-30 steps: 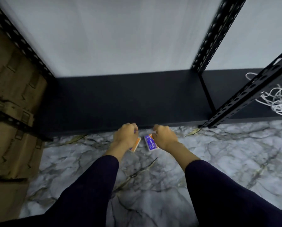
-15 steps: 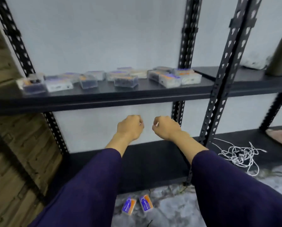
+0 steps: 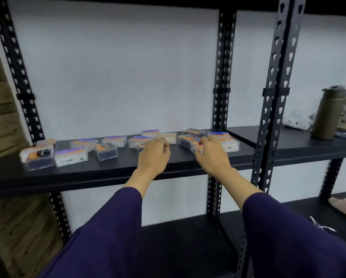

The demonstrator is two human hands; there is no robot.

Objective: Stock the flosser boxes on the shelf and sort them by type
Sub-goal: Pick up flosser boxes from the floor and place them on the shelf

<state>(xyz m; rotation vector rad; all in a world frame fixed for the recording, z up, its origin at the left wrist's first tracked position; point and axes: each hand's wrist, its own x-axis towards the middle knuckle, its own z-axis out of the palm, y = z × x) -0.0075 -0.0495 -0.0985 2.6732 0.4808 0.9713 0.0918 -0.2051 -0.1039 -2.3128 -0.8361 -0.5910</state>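
Observation:
Several clear flosser boxes with orange and purple labels lie scattered along the black shelf board [image 3: 112, 169], from one at the far left [image 3: 37, 156] to one by the right post [image 3: 229, 143]. My left hand [image 3: 153, 155] reaches over the middle of the row, its fingers curled on a small flosser box [image 3: 141, 147] that it mostly hides. A little to the right, my right hand [image 3: 210, 153] holds another flosser box [image 3: 196, 146] between thumb and fingers. The picture is blurred, so label types are hard to tell apart.
Black perforated posts [image 3: 221, 117] [image 3: 276, 109] stand right of my hands. The neighbouring shelf holds an olive bottle [image 3: 326, 115] and a white bundle [image 3: 296, 120]. Stacked cardboard [image 3: 5, 117] is at the left. A white cord [image 3: 321, 225] lies on the lower shelf.
My view rose from the floor to the middle shelf. Two boxes were left on the floor, and both hands rose as empty fists and now reach onto boxes on the shelf.

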